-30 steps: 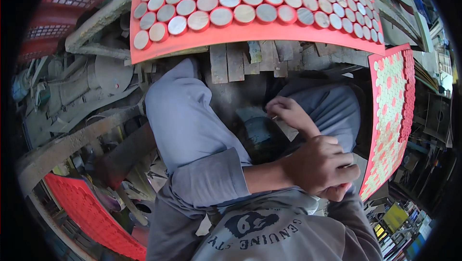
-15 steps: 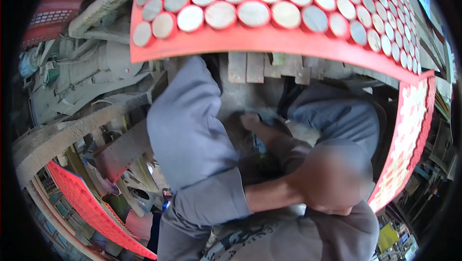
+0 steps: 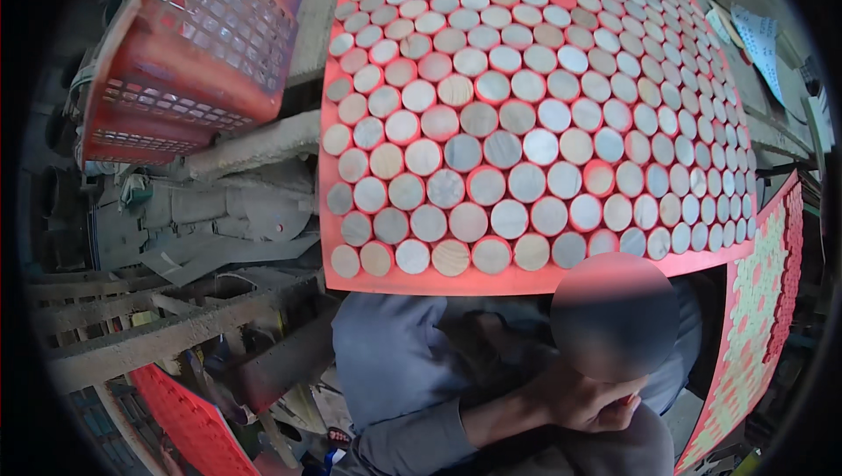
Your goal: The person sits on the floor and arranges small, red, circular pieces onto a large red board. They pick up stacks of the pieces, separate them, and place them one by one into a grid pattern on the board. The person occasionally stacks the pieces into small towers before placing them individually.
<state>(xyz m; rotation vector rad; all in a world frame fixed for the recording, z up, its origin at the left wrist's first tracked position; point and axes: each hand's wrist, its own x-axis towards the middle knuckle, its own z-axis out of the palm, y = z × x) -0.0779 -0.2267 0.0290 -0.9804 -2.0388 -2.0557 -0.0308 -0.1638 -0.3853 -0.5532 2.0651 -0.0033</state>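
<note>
My left hand (image 3: 596, 399) is drawn in close to my body, its fingers curled. A blurred round patch covers part of it, and what the fingers hold, if anything, cannot be made out. I cannot find my right hand; the gap between my knees is dark. Just beyond my knees lies a bright red board (image 3: 421, 281), apart from my left hand. Close rows of round wooden discs (image 3: 451, 257) cover it, with pale grey or wood-toned tops and red sides.
A red plastic crate (image 3: 175, 99) with a lattice wall stands at the far left. Below it run dusty beams (image 3: 149, 340). Another red board (image 3: 197, 419) leans at the lower left. A board with pale green and red patches (image 3: 745, 327) stands at the right.
My view has tipped upward and forward, so more of the disc-covered board and the crate shows. My left hand's curled fingers now show below the blurred patch.
</note>
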